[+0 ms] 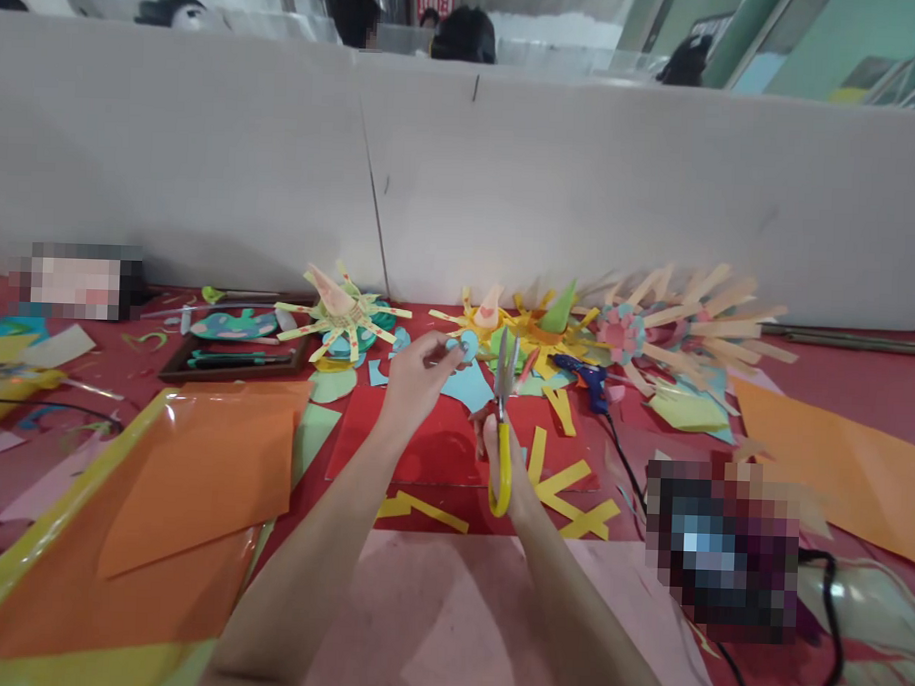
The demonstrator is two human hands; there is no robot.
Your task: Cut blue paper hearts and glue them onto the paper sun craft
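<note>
My left hand (422, 372) pinches a small light blue paper piece (468, 345) between thumb and fingers. In my right hand (499, 450) is a pair of scissors (505, 385) with yellow handles, its blades pointing up and slightly parted, just right of the blue piece and apart from it. Below my hands lies a red sheet (431, 447), with a larger light blue paper scrap (467, 385) at its back edge. Yellow paper strips (565, 482) are scattered right of my right hand. Paper flowers with pointed cones, one with a pink cone (331, 294), stand behind.
A blue glue gun (589, 380) with a black cord lies to the right. Orange sheets (205, 474) in a clear sleeve cover the left; another orange sheet (843, 467) is far right. A dark tray (232, 360) holds pens. A white partition (463, 183) closes off the back, with people's heads beyond.
</note>
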